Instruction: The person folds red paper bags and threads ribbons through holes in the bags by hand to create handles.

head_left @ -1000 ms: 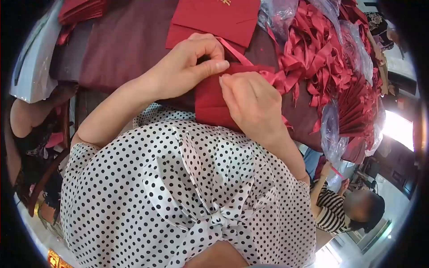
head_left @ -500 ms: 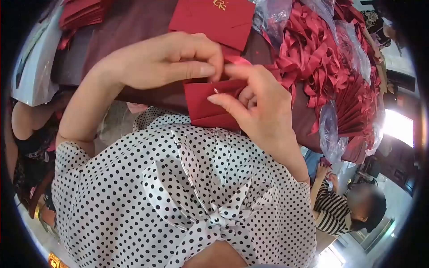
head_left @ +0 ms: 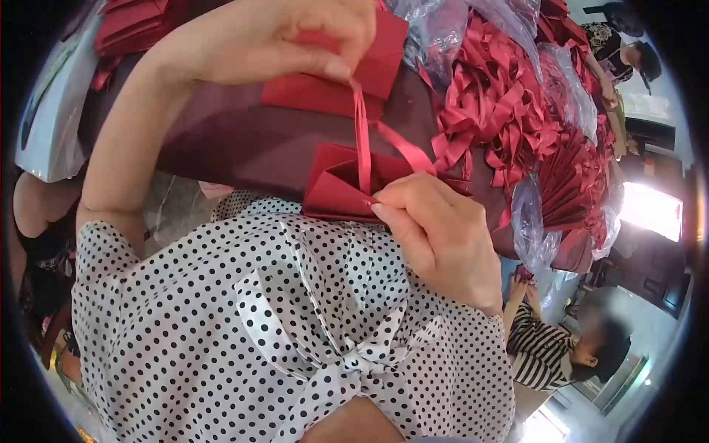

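Note:
A small red paper bag (head_left: 336, 193) stands open at the table's near edge, close to my body. My left hand (head_left: 310, 44), raised above it, pinches the end of a red ribbon (head_left: 362, 140) that runs taut down into the bag's mouth. Thumb and fingers of my right hand (head_left: 439, 229) pinch the bag's near rim at its right side. Another length of red ribbon curves from behind the bag toward the right. Beyond, a flat red bag (head_left: 380, 63) lies partly behind my left hand.
Loose red ribbons (head_left: 491, 111) are heaped at the right among clear plastic wrapping (head_left: 436, 37). Stacked red bags (head_left: 133, 29) lie at the far left on the dark red tablecloth (head_left: 221, 148). A person in a striped shirt (head_left: 543, 347) sits at the right; others are farther back.
My left hand has risen away from the bag, drawing the ribbon up taut. My right hand has shifted lower along the bag's rim, and the bag's mouth has opened wider.

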Tool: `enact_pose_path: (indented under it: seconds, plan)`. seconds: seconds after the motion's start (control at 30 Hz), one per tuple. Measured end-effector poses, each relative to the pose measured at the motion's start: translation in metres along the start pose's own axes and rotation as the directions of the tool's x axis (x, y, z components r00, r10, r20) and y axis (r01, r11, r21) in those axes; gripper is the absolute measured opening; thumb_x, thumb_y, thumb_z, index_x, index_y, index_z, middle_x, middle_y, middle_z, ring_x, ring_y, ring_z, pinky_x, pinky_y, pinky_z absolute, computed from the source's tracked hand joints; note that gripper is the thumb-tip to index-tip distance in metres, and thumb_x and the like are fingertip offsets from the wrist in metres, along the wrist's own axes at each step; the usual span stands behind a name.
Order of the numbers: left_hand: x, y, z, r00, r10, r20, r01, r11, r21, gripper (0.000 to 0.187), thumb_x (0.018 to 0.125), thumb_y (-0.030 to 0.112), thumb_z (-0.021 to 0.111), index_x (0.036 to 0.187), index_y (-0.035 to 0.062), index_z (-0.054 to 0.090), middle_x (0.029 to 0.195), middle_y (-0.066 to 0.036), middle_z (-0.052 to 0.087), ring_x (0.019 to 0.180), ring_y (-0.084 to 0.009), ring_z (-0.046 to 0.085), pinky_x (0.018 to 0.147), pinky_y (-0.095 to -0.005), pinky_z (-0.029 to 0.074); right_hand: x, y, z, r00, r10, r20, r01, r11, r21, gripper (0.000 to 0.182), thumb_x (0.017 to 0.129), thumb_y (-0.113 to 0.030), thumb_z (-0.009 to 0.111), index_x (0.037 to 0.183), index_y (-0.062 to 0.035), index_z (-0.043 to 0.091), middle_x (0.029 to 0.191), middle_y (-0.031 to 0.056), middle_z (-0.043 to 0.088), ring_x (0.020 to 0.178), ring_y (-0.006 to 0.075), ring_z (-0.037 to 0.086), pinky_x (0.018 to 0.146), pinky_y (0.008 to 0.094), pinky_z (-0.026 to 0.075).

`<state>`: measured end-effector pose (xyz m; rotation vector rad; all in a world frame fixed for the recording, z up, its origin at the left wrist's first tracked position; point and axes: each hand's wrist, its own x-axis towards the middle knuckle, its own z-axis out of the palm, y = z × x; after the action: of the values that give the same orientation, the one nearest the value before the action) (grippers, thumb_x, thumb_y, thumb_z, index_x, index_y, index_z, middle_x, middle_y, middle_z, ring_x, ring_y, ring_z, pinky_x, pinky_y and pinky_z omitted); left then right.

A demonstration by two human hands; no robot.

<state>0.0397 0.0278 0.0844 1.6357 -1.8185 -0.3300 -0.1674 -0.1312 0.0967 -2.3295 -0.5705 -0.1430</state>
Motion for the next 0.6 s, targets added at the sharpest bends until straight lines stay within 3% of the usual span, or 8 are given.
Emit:
enact_pose_path:
  seconds: [0.03, 0.1, 0.17, 0.23, 0.33, 0.43, 0.5, 0.6]
  plan:
    - [-0.001, 0.002, -0.008, 0.999, -0.034, 0.039, 0.037, 0.996, -0.080, 0.012, 0.079, 0.008, 0.063, 0.075, 0.0028, 0.053, 0.090, -0.005, 0.052, 0.091, -0.0210, 0.051, 0.082, -0.0304, 0.040, -0.001, 0.000, -0.001, 1.000, -0.002, 0.000, 0.002, 1.000, -0.005, 0.007, 0.080, 0.000, 0.060, 0.081, 0.0055, 0.055, 0.079, 0.0073, 0.052, 0.072, 0.0228, 0.055, 0.052, 0.0333, 0.050]
    - [0.015, -0.049, 0.003, 0.707, 0.641, -0.298, -0.663, 0.748, 0.036, 0.006, 0.080, 0.009, 0.067, 0.079, 0.0044, 0.063, 0.089, -0.005, 0.059, 0.093, -0.0229, 0.053, 0.086, -0.0366, 0.038, -0.002, 0.000, -0.002, 0.999, -0.032, -0.012, 0.030, 0.991, -0.127, 0.008, 0.081, -0.001, 0.060, 0.082, 0.0056, 0.056, 0.079, 0.0070, 0.051, 0.070, 0.0227, 0.054, 0.050, 0.0319, 0.049]
    - [0.007, -0.048, 0.012, 0.734, 0.561, -0.382, -0.617, 0.787, -0.030, 0.007, 0.079, 0.005, 0.067, 0.080, 0.0042, 0.060, 0.088, -0.006, 0.058, 0.090, -0.0230, 0.053, 0.081, -0.0350, 0.041, -0.002, -0.006, -0.006, 0.999, 0.039, 0.008, -0.038, 0.993, -0.108, 0.008, 0.081, -0.002, 0.064, 0.083, 0.0029, 0.058, 0.078, 0.0095, 0.057, 0.068, 0.0241, 0.059, 0.054, 0.0319, 0.049]
    - [-0.003, -0.022, 0.028, 0.876, -0.259, -0.406, 0.231, 0.966, -0.117, 0.010, 0.082, 0.008, 0.063, 0.080, 0.0024, 0.055, 0.090, -0.005, 0.054, 0.091, -0.0171, 0.051, 0.083, -0.0295, 0.041, -0.001, -0.009, -0.009, 0.993, 0.121, 0.008, -0.120, 0.988, -0.098, 0.008, 0.081, -0.003, 0.067, 0.083, 0.0002, 0.060, 0.078, 0.0120, 0.062, 0.065, 0.0255, 0.063, 0.058, 0.0320, 0.050]
    - [-0.003, -0.018, 0.065, 0.709, -0.420, -0.567, 0.205, 0.892, -0.404, 0.009, 0.088, 0.007, 0.059, 0.087, -0.0014, 0.055, 0.084, -0.004, 0.057, 0.078, -0.0114, 0.053, 0.071, -0.0258, 0.043, -0.003, -0.006, -0.008, 0.958, 0.265, -0.112, -0.263, 0.964, 0.033, 0.020, 0.076, -0.011, 0.076, 0.080, -0.0010, 0.059, 0.068, 0.0071, 0.056, 0.052, 0.0179, 0.054, 0.047, 0.0284, 0.043]
    - [-0.028, -0.001, 0.063, 0.629, -0.664, -0.404, 0.440, 0.733, -0.519, 0.011, 0.094, 0.009, 0.053, 0.096, -0.0003, 0.058, 0.090, -0.004, 0.058, 0.080, -0.0094, 0.054, 0.079, -0.0236, 0.044, 0.003, 0.013, -0.006, 0.892, 0.159, -0.423, -0.144, 0.987, 0.067, 0.032, 0.069, -0.023, 0.083, 0.075, -0.0041, 0.057, 0.066, 0.0038, 0.051, 0.049, 0.0099, 0.046, 0.044, 0.0233, 0.035]
    - [-0.037, 0.015, 0.071, 0.690, -0.576, -0.438, 0.220, 0.744, -0.631, 0.012, 0.094, 0.010, 0.052, 0.095, -0.0003, 0.058, 0.097, -0.008, 0.059, 0.086, -0.0129, 0.055, 0.081, -0.0266, 0.044, 0.015, 0.021, -0.001, 0.858, 0.158, -0.489, -0.077, 0.980, 0.181, 0.038, 0.070, -0.031, 0.080, 0.079, -0.0051, 0.054, 0.071, 0.0102, 0.054, 0.063, 0.0275, 0.059, 0.054, 0.0349, 0.047]
    - [-0.027, 0.037, 0.072, 0.760, -0.425, -0.492, -0.008, 0.750, -0.661, 0.026, 0.092, 0.015, 0.053, 0.108, -0.0054, 0.056, 0.124, -0.018, 0.053, 0.116, -0.0248, 0.051, 0.097, -0.0362, 0.040, 0.035, 0.034, 0.026, 0.784, -0.005, -0.621, 0.347, 0.833, 0.431, 0.038, 0.077, -0.031, 0.076, 0.074, -0.0036, 0.050, 0.069, 0.0112, 0.053, 0.066, 0.0259, 0.058, 0.058, 0.0330, 0.046]
